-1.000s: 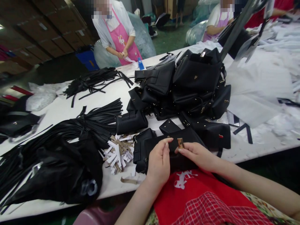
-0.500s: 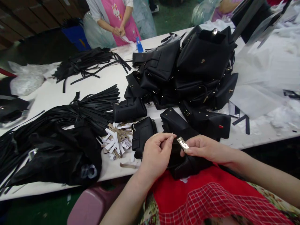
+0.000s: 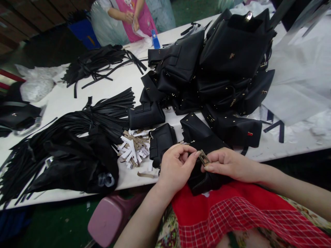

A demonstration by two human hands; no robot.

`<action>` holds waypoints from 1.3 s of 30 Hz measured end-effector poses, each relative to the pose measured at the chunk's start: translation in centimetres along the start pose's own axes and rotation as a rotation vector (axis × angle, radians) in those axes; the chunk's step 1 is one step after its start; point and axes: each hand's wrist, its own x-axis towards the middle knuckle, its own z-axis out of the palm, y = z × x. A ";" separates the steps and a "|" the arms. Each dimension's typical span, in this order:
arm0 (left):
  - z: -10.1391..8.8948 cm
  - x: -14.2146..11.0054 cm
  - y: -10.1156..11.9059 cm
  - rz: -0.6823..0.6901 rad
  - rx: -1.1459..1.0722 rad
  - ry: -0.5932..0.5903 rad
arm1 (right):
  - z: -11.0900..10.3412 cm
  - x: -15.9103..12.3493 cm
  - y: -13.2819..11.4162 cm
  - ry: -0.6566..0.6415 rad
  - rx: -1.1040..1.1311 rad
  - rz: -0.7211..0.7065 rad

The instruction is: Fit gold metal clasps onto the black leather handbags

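Note:
A black leather bag (image 3: 204,144) lies across the near edge of the white table (image 3: 77,100) and hangs onto my red apron. My right hand (image 3: 227,164) pinches a small gold metal clasp (image 3: 203,157) on that bag. My left hand (image 3: 176,165) is curled with its fingertips pressed to the bag right beside the clasp. Both hands nearly touch each other.
A heap of finished black bags (image 3: 219,69) fills the table's middle. Bundles of black straps (image 3: 77,137) lie left, paper strips (image 3: 133,148) beside a small black pouch (image 3: 161,141). White sheets (image 3: 297,79) cover the right. A person in a pink apron (image 3: 134,17) works across the table. A pink stool (image 3: 108,217) stands below.
The view has tipped down and closer. The clasp has turned in my right hand's pinch and my left fingers have closed in beside it.

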 end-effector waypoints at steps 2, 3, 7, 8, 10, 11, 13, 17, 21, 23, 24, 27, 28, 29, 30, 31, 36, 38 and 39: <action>0.1 0.1 0.0 -0.036 -0.011 -0.008 | 0.4 -0.2 -0.2 0.041 -0.066 -0.002; 0.0 0.1 0.1 -0.051 -0.019 -0.016 | 0.6 -0.4 -0.3 0.066 -0.108 -0.002; -0.4 0.0 0.1 -0.090 -0.035 -0.062 | 1.2 -0.7 -1.0 0.124 -0.296 -0.026; -0.5 0.0 0.2 -0.095 -0.034 -0.068 | 1.3 -0.7 -1.1 0.129 -0.332 -0.035; -0.8 0.1 0.3 -0.092 -0.021 -0.080 | 1.4 -0.6 -1.1 0.134 -0.382 -0.050; -0.9 0.1 0.3 -0.086 -0.012 -0.084 | 1.4 -0.6 -1.1 0.133 -0.398 -0.059; -1.2 0.3 0.5 -0.074 -0.001 -0.086 | 1.5 -0.5 -1.0 0.130 -0.423 -0.078; -1.7 0.6 0.9 -0.068 -0.001 -0.114 | 1.6 -0.6 -0.9 0.129 -0.460 -0.103; -1.6 0.4 1.0 -0.027 0.092 -0.150 | 1.8 -0.6 -1.2 0.131 -0.442 -0.093; -1.5 0.0 1.1 0.008 0.134 -0.165 | 1.8 -0.6 -1.2 0.153 -0.434 -0.082; -1.5 -0.2 1.2 0.023 0.134 -0.188 | 1.7 -0.6 -1.2 0.169 -0.438 -0.076; -1.6 -0.8 1.5 0.059 0.089 -0.260 | 1.7 -0.5 -0.9 0.207 -0.466 -0.077; -1.8 -0.9 1.5 0.075 0.082 -0.246 | 1.8 -0.5 -0.9 0.205 -0.468 -0.084; -1.9 -0.8 1.5 0.093 0.086 -0.211 | 1.8 -0.5 -0.8 0.198 -0.468 -0.097; -2.0 -0.8 1.5 0.111 0.098 -0.168 | 1.9 -0.6 -0.9 0.188 -0.469 -0.115; -2.2 -0.6 1.4 0.127 0.113 -0.135 | 1.9 -0.6 -0.9 0.178 -0.476 -0.134; -2.5 0.2 1.5 0.173 0.126 -0.202 | 2.2 -0.9 -1.1 0.207 -0.609 -0.176; -2.6 0.4 1.8 0.172 0.129 -0.220 | 2.3 -0.9 -1.0 0.233 -0.678 -0.175; -2.6 0.4 2.0 0.170 0.138 -0.226 | 2.3 -0.9 -1.0 0.239 -0.705 -0.174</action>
